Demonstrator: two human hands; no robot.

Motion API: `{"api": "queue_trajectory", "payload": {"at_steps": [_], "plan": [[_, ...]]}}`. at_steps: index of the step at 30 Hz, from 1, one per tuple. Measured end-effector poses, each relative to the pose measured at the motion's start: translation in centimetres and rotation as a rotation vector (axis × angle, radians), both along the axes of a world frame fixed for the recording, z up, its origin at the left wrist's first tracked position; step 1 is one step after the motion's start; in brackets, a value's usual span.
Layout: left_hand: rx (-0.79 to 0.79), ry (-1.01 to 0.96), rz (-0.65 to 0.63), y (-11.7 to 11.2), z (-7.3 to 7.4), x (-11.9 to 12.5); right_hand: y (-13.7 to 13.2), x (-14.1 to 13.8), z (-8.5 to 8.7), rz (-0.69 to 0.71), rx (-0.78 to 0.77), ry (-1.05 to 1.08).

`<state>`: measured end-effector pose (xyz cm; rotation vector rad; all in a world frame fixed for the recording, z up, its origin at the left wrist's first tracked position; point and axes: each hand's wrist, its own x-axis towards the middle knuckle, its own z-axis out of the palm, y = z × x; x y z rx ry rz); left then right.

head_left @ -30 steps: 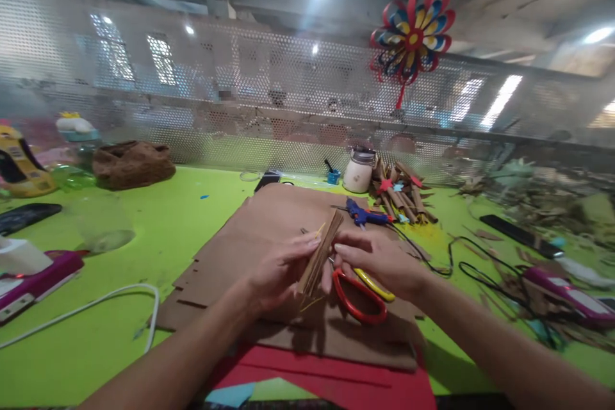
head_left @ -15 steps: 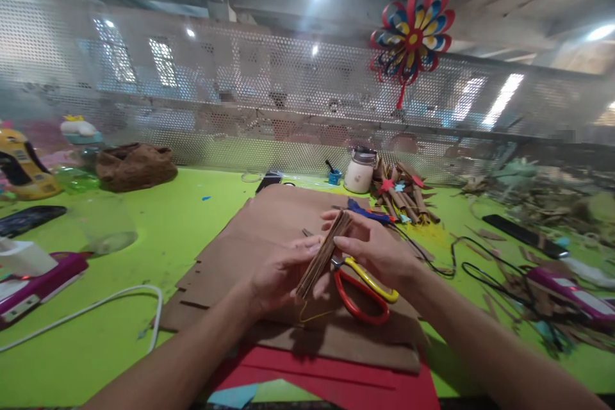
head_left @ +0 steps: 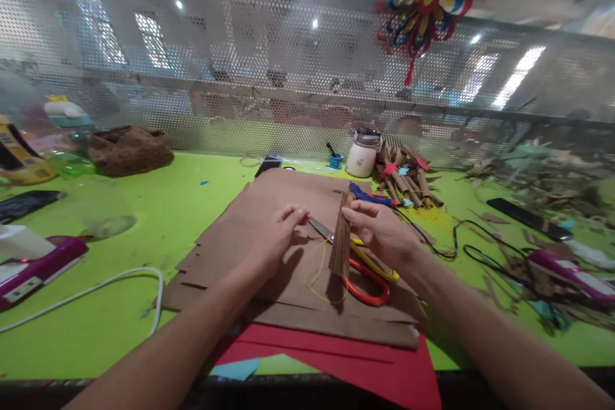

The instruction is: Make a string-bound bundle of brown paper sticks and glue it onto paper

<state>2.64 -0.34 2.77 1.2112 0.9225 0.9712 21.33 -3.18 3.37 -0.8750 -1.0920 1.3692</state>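
My right hand (head_left: 382, 227) pinches a pleated brown paper strip (head_left: 340, 243) near its top, so it hangs upright and slightly tilted. A thin yellow thread (head_left: 314, 285) loops down beside the strip. My left hand (head_left: 273, 240) is apart from the strip, thumb and fingertips drawn together close to the scissor tip; whatever they pinch, if anything, is too small to make out. Scissors (head_left: 369, 291) with red and yellow handles lie behind the strip, partly covered by it. Under both hands are stacked brown paper sheets (head_left: 230, 230).
Red paper (head_left: 403, 375) sticks out at the front edge. A blue glue gun (head_left: 369, 195), a white jar (head_left: 362, 154) and several rolled paper pieces (head_left: 408, 173) stand behind. Cables and paper scraps lie right; a white cable (head_left: 110, 278) and a purple power strip (head_left: 43, 272) lie left.
My left hand has let go of the pleated strip and moved left, towards the scissor tip. My right hand now holds the strip alone, more upright. The view has tilted down a little.
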Motion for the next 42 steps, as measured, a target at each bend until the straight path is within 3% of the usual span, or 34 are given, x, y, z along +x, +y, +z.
{"api": "queue_trajectory", "payload": {"at_steps": [2, 7, 10, 15, 20, 23, 35, 42], "plan": [[0.059, 0.005, -0.008, 0.1, 0.1, 0.0, 0.1, -0.1, -0.3, -0.022, -0.017, 0.009], [-0.134, -0.211, -0.472, -1.1, -0.1, 0.8, -0.2, -1.2, -0.8, 0.065, -0.039, 0.081], [-0.245, -0.324, -0.550, -1.6, -0.2, 0.9, -0.4, -1.8, -1.0, 0.175, -0.055, 0.121], [-0.273, -0.366, -0.508, -1.5, -0.2, 0.7, -0.3, -2.0, -1.7, 0.235, -0.049, 0.073], [-0.219, -0.274, -0.335, -1.4, -0.2, 1.2, -0.6, -2.0, -1.7, -0.013, 0.018, -0.119], [-0.207, -0.220, -0.262, -1.5, 0.0, 1.4, -0.9, -2.0, -1.7, -0.056, -0.021, -0.161], [-0.204, -0.230, -0.227, -1.0, -1.2, 1.5, -0.7, -2.3, -2.2, -0.092, -0.043, -0.201], [-0.189, -0.223, -0.194, -1.0, -1.2, 1.6, -0.7, -2.3, -2.2, -0.080, -0.013, -0.266]]}}
